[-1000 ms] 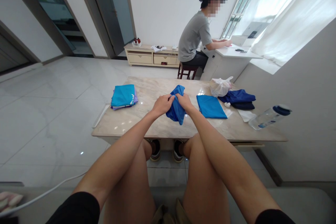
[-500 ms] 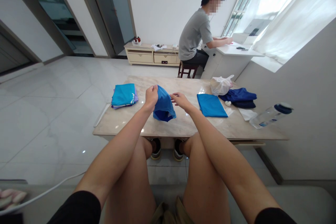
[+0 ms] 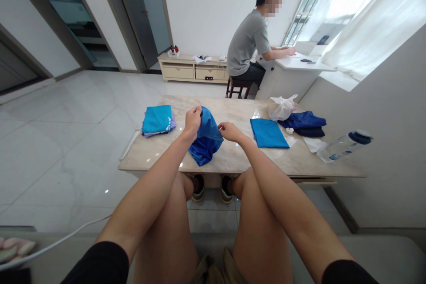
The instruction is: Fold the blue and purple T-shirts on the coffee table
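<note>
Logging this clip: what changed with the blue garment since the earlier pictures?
The right hand has let go of the blue garment and moved off to the right, its fingers open beside it. The left hand keeps hold and has lifted the garment, which now hangs with its lower part bunched on the marble table. The folded teal stack and flat blue garment stayed put.

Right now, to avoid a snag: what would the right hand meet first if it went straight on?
The blue garment in the left hand comes first: the right hand points at it from close by, though depth leaves unclear whether its fingertips already touch.
</note>
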The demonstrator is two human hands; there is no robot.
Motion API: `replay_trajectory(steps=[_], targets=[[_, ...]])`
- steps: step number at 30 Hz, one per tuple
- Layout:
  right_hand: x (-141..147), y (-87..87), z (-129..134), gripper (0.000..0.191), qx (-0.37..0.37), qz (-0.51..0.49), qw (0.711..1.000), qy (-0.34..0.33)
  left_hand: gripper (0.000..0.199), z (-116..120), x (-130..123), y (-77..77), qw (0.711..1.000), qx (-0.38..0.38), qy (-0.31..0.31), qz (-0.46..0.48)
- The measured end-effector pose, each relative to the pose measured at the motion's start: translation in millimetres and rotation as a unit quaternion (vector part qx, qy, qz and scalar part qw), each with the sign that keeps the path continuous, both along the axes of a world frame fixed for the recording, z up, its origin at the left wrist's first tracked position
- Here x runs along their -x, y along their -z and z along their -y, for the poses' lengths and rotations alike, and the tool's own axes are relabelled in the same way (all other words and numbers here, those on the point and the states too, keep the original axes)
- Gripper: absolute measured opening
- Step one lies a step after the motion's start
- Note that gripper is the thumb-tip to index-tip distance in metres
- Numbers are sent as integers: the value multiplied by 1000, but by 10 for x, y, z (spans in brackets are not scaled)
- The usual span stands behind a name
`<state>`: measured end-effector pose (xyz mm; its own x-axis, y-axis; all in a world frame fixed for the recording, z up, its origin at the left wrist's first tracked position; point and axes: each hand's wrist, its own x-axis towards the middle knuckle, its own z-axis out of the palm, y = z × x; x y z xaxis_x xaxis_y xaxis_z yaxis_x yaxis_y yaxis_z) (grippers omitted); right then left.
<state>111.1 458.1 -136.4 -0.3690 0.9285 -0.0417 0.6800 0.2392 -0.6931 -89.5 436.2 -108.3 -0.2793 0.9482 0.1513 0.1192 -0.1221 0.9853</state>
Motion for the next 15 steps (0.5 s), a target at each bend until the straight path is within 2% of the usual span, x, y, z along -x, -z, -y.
replay_trajectory(steps=[2,5,6,8,11,13,15], targets=[[-41,60,14,25,26,13,1000,-12,43,29,-5,-33,998,18,4,54],[-41,109,63,65,64,8,997,-40,38,80,-40,-95,992,9,33,122],[-20,106,78,72,61,-13,997,-51,38,91,-56,-112,990,1,49,133],[40,68,94,62,34,-81,995,-55,41,98,-91,-126,986,-15,99,136],[119,-38,75,27,-10,-177,984,2,47,69,-117,-83,979,-57,182,76],[133,-106,50,25,-18,-221,974,47,56,39,-96,-8,980,-81,182,-5],[118,-152,31,29,-20,-270,960,74,81,17,-46,93,985,-57,145,-77]])
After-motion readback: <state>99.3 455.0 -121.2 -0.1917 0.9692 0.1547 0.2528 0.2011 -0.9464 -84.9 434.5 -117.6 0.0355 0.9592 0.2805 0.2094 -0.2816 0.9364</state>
